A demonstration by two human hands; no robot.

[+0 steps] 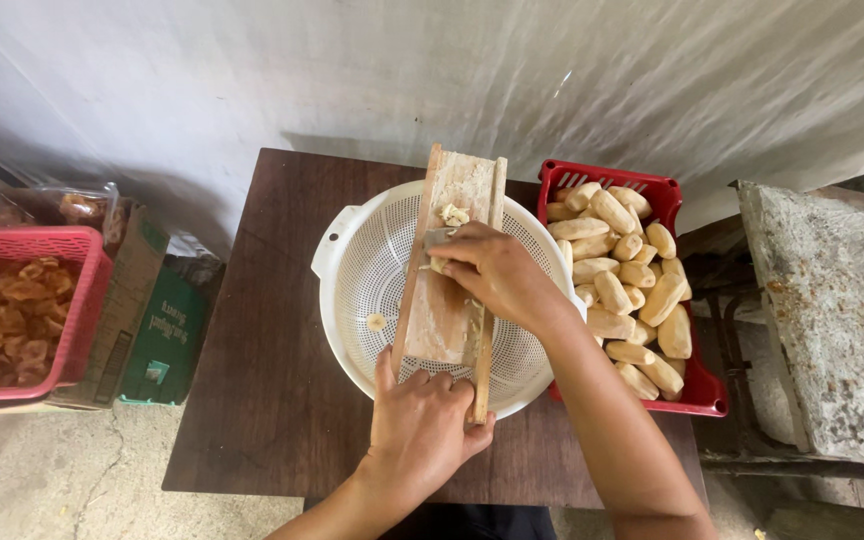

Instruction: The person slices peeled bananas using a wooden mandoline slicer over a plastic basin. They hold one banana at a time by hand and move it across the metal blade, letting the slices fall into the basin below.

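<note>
Your left hand (420,425) clamps the wooden slicer's (449,280) near edge over the colander (352,270) while your right hand (497,275) presses a peeled piece (436,265) mid-board

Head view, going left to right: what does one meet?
Red basket of fried slices → cardboard box → green box → white colander → wooden slicer → red crate of peeled pieces → stone slab.

Two bare forearms coming up from the bottom edge, no sleeves in sight, left hand (422,425) and right hand (497,275) without gloves, rings, watch or bracelets, short plain fingernails, dark clothing just visible between the arms
</note>
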